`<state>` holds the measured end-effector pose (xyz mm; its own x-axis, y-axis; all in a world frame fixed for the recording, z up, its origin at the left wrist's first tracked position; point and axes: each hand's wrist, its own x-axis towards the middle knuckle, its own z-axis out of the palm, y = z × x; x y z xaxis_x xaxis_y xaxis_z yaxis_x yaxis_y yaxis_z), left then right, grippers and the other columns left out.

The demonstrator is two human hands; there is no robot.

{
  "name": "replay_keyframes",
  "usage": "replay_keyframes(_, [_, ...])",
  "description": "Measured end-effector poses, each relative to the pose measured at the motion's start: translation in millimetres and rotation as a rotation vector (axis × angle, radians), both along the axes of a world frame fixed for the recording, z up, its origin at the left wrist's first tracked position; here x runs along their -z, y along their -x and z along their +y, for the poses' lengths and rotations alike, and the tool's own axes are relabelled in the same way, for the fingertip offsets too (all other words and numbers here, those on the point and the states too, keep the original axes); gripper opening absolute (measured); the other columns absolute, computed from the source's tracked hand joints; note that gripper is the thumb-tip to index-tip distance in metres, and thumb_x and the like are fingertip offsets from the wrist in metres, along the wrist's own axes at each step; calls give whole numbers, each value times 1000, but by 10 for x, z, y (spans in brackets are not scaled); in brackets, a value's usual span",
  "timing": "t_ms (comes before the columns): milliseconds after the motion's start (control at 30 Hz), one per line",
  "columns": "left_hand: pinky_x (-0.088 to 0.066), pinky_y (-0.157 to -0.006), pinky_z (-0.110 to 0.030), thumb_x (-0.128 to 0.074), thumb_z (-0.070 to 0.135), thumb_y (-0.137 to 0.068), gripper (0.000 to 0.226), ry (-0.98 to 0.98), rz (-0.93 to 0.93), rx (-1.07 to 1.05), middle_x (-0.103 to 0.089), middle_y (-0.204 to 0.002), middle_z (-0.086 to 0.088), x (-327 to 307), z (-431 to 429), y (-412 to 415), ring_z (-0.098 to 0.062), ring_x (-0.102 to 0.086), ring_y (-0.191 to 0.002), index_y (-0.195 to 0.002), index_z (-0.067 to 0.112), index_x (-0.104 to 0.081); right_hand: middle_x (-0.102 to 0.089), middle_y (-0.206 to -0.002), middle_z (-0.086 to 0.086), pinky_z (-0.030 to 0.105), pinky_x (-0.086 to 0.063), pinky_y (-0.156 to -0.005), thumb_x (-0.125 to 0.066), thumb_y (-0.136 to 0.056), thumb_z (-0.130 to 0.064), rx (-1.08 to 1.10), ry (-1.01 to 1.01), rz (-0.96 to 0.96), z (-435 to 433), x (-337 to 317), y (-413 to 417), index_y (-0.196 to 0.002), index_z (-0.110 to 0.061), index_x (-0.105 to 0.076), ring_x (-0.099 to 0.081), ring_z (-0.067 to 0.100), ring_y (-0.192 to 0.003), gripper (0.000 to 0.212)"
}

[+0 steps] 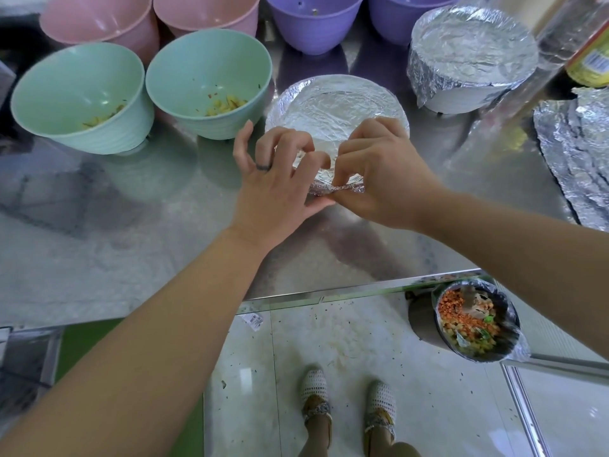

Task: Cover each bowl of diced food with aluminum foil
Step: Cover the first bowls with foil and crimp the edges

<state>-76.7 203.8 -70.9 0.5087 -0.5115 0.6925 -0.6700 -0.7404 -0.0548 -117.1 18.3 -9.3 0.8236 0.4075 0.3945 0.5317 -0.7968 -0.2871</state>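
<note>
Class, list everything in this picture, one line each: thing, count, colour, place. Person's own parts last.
pink bowls: 2, pink, rear left
purple bowls: 2, purple, rear centre
green bowls: 2, mint, left, diced scraps inside
centre covered bowl: 1, silver foil, mid-table under the hands
rear covered bowl: 1, silver foil over white, rear right
loose foil: count unclear, silver, right edge
yellow-labelled container: 1, top right corner
table: 1, steel grey
bin: 1, dark, on floor right, food scraps inside
shoes: 2, white, on floor
left hand: 1, pinching centre bowl's foil rim
right hand: 1, pinching same rim
</note>
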Motion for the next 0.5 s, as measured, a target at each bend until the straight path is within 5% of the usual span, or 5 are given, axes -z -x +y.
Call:
replay_keyframes(333, [-29, -110, -64, -75, 67, -77, 59, -58, -2, 23, -39, -117, 2, 47, 95, -117, -27, -46, -110, -108, 25, -49, -50, -70, -19, 32, -27, -92, -71, -72, -30, 12, -42, 61, 8, -3, 14, -66, -19, -67, -55, 24, -84, 13])
replay_keyframes(500, [-24, -114, -63, -80, 70, -68, 84, -112, 100, -15, -35, -126, 0, -5, 212, -73, -28, -42, -120, -133, 29, -45, -60, -69, -11, 32, -27, -91, -60, -76, -43, 64, -4, -8, 55, 50, 44, -67, -20, -68, -58, 27, -83, 26])
